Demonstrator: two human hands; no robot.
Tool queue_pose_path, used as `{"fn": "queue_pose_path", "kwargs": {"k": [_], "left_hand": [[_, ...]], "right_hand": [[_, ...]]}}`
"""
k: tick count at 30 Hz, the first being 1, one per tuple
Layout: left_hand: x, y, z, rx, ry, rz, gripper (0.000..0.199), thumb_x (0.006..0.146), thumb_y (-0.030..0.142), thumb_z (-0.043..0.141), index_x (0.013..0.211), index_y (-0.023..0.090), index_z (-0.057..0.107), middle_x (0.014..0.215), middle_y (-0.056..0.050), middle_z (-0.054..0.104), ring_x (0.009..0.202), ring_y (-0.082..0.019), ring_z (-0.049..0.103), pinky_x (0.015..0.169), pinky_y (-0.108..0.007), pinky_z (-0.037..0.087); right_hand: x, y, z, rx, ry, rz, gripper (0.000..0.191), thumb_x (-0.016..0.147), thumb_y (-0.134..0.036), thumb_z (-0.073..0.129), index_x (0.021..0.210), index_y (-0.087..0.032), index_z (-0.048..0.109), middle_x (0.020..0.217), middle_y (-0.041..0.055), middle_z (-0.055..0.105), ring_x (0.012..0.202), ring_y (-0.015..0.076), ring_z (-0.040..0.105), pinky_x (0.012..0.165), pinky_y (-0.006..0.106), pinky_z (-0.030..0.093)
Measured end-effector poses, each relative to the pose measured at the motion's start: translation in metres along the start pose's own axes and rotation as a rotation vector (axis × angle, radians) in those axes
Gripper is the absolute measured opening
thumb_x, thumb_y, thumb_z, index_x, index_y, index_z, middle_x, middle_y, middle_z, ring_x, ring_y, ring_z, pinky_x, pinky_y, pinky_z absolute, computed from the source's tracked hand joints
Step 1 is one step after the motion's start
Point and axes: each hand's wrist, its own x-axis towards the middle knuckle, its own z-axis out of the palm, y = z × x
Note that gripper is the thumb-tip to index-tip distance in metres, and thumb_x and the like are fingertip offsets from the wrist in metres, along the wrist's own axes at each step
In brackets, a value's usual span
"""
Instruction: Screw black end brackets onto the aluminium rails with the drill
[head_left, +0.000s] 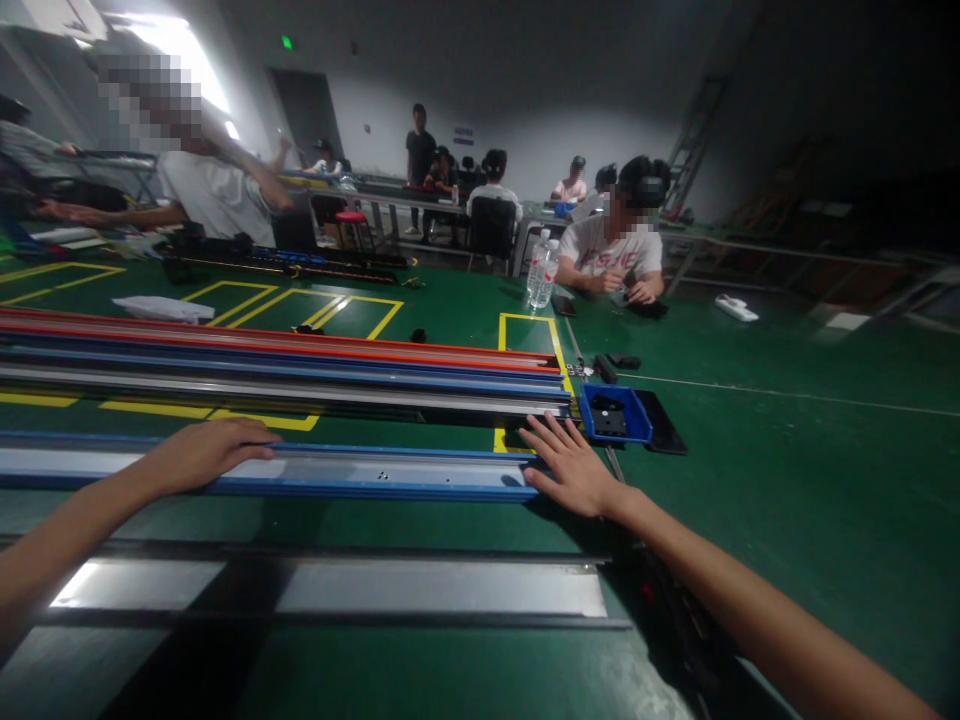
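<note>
A long blue-edged rail (390, 474) with a pale inner face lies across the green table. My left hand (217, 452) rests over the rail at the left, fingers laid across it and the thumb near its face. At the rail's right end, my right hand (574, 465) is spread, its fingers apart and touching or just above the end. Nearer to me lies a wide metal channel (442, 588) with dark edges. Beyond the blue-edged rail run a red rail (420, 352) and several blue and silver ones, side by side.
A blue bin (616, 415) with black parts stands right of the rails, beside a black flat object (666, 422). Clear bottles (541, 270) stand farther back. A person (619, 235) sits across the table; another person (214, 190) is at the left.
</note>
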Motion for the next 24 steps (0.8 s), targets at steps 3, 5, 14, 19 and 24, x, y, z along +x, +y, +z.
{"fn": "queue_pose_path", "kwargs": {"k": [3, 5, 14, 19, 24], "left_hand": [[0.004, 0.004, -0.004, 0.013, -0.012, 0.005, 0.081, 0.087, 0.078, 0.033, 0.122, 0.018, 0.075, 0.128, -0.013, 0.072, 0.121, -0.033, 0.064, 0.107, -0.045, 0.046], [0.006, 0.005, -0.004, 0.015, -0.012, 0.004, 0.08, 0.088, 0.078, 0.032, 0.121, 0.018, 0.076, 0.129, -0.014, 0.071, 0.12, -0.033, 0.064, 0.107, -0.045, 0.046], [0.017, 0.001, 0.002, -0.013, 0.03, 0.001, 0.07, 0.091, 0.072, 0.037, 0.115, 0.018, 0.076, 0.128, -0.013, 0.072, 0.121, -0.032, 0.063, 0.108, -0.045, 0.045], [0.02, 0.001, 0.001, -0.015, 0.027, 0.016, 0.064, 0.094, 0.066, 0.039, 0.117, 0.018, 0.075, 0.124, -0.012, 0.072, 0.117, -0.031, 0.065, 0.104, -0.042, 0.046], [0.022, 0.003, 0.001, -0.027, 0.035, 0.012, 0.065, 0.093, 0.067, 0.04, 0.119, 0.018, 0.073, 0.126, -0.012, 0.071, 0.12, -0.032, 0.063, 0.105, -0.044, 0.045]], "right_hand": [[0.001, 0.002, -0.001, -0.002, 0.0, 0.008, 0.074, 0.103, -0.067, 0.03, 0.163, -0.023, 0.029, 0.17, 0.0045, 0.016, 0.158, 0.0325, 0.006, 0.127, 0.059, 0.011], [0.002, 0.003, -0.002, -0.002, 0.004, 0.011, 0.074, 0.103, -0.066, 0.03, 0.163, -0.023, 0.029, 0.17, 0.0043, 0.016, 0.158, 0.0326, 0.006, 0.127, 0.059, 0.011], [0.006, 0.007, -0.004, 0.001, -0.003, 0.029, 0.075, 0.103, -0.067, 0.029, 0.164, -0.024, 0.024, 0.17, 0.0038, 0.015, 0.157, 0.0338, 0.007, 0.127, 0.06, 0.012], [0.008, 0.009, -0.005, -0.002, -0.012, 0.036, 0.075, 0.103, -0.067, 0.027, 0.164, -0.022, 0.025, 0.17, 0.0045, 0.016, 0.158, 0.0337, 0.005, 0.127, 0.06, 0.011], [0.009, 0.01, -0.006, 0.004, -0.01, 0.033, 0.075, 0.103, -0.067, 0.027, 0.164, -0.022, 0.025, 0.17, 0.0056, 0.017, 0.158, 0.0335, 0.006, 0.127, 0.06, 0.011]]}}
